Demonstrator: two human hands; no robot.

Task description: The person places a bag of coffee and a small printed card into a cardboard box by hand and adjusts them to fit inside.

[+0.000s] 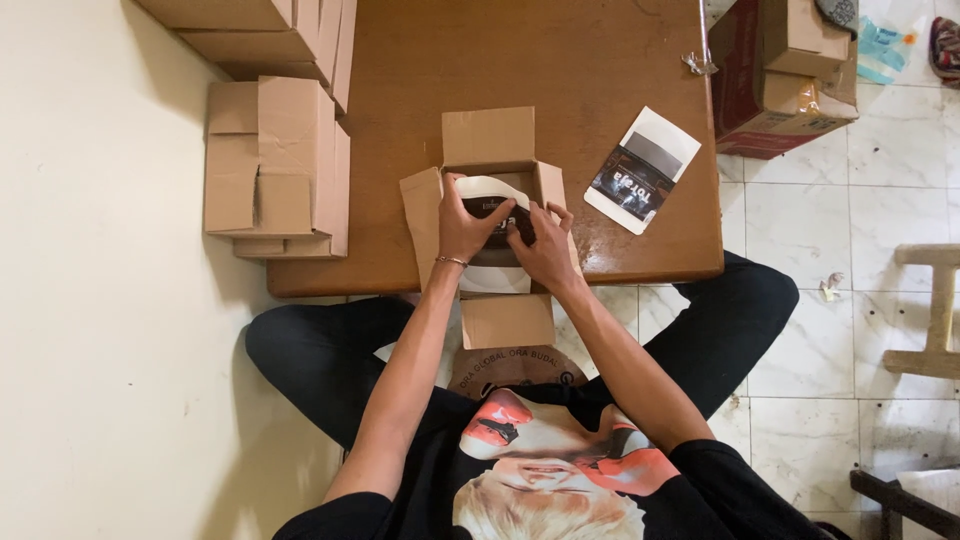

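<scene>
A low wooden table [560, 60] fills the upper middle of the view, and the person sits cross-legged at its near edge on a pale tiled floor [850, 230]. At the table's right end, on the floor, stands a large brown carton [780, 80] with its flaps open; smaller cardboard boxes sit packed inside it. To the left of the table, against the cream wall, stacks of flattened and folded cardboard boxes [275, 165] lean together, with another stack [270, 30] above them at the table's far left corner.

In the middle of the table's near edge rests a small open cardboard box [490, 140], its four flaps spread outward; the near flap hangs over the table's edge toward the person's lap. A white pouch with a dark printed panel [492, 190] lies partly inside this box, its rounded white top toward the far flap and its lower end reaching out over the near side.

The left hand [462, 225] presses on the pouch's left side, thumb and fingers closed on its edge. The right hand [545, 250] pinches the dark panel from the right, fingertips touching those of the left hand. A second flat pouch, white with a dark label [642, 170], lies loose on the table, near the box's right side.
</scene>
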